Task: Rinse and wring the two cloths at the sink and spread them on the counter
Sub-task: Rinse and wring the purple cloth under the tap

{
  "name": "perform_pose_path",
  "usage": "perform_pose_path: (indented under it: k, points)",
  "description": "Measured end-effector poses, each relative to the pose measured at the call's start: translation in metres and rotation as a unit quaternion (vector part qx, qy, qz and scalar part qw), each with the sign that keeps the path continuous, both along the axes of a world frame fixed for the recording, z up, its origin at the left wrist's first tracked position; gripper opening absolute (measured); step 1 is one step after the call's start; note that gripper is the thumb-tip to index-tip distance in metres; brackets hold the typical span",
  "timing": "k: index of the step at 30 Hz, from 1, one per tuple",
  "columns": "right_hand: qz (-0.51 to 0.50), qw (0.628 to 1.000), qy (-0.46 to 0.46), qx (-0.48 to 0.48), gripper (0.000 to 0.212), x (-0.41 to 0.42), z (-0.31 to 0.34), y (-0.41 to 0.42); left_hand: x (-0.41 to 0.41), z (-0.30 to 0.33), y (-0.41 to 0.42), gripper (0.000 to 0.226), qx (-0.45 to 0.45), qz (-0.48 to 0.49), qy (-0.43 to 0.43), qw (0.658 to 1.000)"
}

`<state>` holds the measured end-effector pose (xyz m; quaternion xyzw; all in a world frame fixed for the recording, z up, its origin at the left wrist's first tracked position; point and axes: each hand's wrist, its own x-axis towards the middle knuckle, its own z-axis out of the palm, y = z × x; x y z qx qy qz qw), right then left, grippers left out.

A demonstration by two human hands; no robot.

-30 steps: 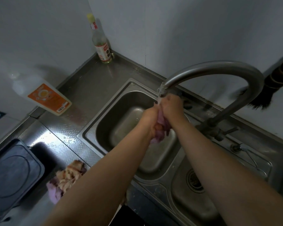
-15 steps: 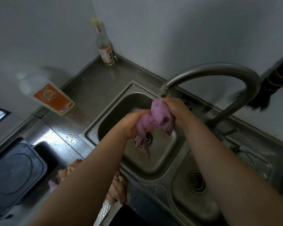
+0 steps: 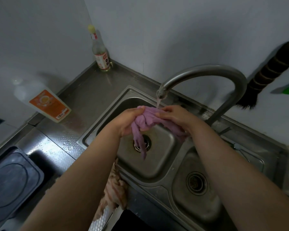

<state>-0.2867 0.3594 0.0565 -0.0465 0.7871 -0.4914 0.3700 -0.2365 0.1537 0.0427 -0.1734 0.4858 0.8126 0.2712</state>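
Observation:
A purple cloth is bunched between both hands over the left basin of the steel sink, right under the running faucet. My left hand grips its left side and my right hand pinches its right side. A strip of the purple cloth dangles toward the drain. A second cloth, pinkish and beige, lies crumpled on the counter's front edge, partly hidden under my left forearm.
An orange-labelled detergent bottle stands on the counter at left, and a clear bottle in the back corner. A dark cooktop sits at far left. A smaller basin is at right. A brush hangs on the wall.
My hands have pulled apart, stretching the purple cloth wider under the stream. More of the cloth now hangs down toward the drain.

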Motion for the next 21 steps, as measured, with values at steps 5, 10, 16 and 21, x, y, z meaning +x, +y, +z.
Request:
perform_pose_path:
  k: [5, 10, 16, 21]
  points:
    - [0.023, 0.999, -0.029, 0.030, 0.052, 0.003, -0.013, 0.012, -0.004, 0.001, -0.004, 0.027, -0.060, 0.015, 0.037, 0.997]
    - [-0.031, 0.998, -0.056, -0.011, 0.017, 0.011, -0.018, 0.007, -0.006, 0.004, 0.000, 0.017, -0.105, 0.047, 0.104, 0.988]
    - [-0.164, 0.951, -0.175, -0.195, 0.065, 0.011, -0.044, -0.001, -0.014, 0.005, -0.006, 0.026, -0.036, 0.156, 0.040, 0.986]
    - [-0.171, 0.916, -0.263, -0.252, 0.018, 0.019, -0.040, -0.002, -0.018, 0.008, -0.002, 0.019, 0.017, 0.192, -0.005, 0.981]
